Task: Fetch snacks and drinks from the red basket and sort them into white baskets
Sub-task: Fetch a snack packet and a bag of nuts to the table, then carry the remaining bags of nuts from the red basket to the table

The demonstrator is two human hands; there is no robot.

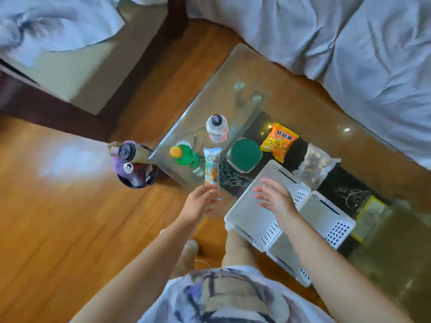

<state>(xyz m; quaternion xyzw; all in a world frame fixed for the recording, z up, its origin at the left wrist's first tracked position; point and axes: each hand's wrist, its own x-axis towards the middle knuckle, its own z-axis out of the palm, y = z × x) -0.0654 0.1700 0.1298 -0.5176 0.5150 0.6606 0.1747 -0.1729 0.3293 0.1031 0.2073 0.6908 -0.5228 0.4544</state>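
glass table [235,66], bottles [217,128], snack packets [278,142], white baskets [254,206]

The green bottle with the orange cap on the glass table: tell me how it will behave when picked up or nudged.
The green bottle stands upright on the smooth glass table, so a nudge would probably slide or tip it. It looks like rigid plastic, likely firm to grip. If it falls over, its round body would likely roll.

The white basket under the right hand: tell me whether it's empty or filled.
Empty as far as visible. The white basket shows only bare floor around the right hand hovering over it; the snacks lie outside on the glass table.
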